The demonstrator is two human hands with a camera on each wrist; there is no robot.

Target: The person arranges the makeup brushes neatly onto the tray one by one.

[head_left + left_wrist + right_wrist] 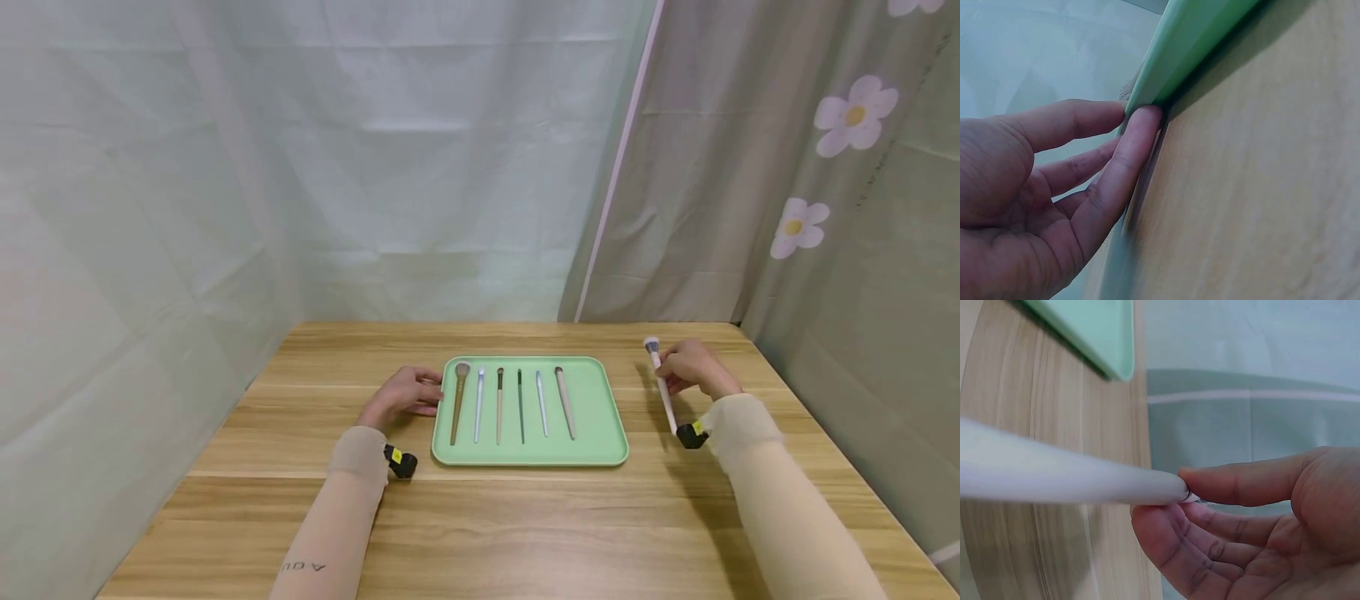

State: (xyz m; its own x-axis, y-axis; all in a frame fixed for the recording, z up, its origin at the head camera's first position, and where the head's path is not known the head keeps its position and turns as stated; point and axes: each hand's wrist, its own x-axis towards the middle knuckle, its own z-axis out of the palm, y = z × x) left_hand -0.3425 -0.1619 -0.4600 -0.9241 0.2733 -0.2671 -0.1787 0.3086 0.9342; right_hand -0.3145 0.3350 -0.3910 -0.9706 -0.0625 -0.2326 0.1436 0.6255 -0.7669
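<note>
A makeup brush [667, 404] with a white handle and a grey, white-tipped head is pinched between the thumb and fingers of my right hand [693, 367], to the right of the tray. In the right wrist view its pale handle [1072, 472] runs leftward from the fingertips. At the left side of the light green tray [525, 455], my left hand [407, 390] pinches the rim, the thumb and a finger meeting at the edge in the left wrist view. Several makeup brushes lie side by side on the tray, from a thick brown brush [457, 408] to a pinkish one [566, 408].
The tray sits on a wooden table [525, 525], whose far edge meets hanging pale curtains [450, 208]. Another curtain with white flowers [855, 115] hangs at the right. Each wrist carries a small black camera [692, 435].
</note>
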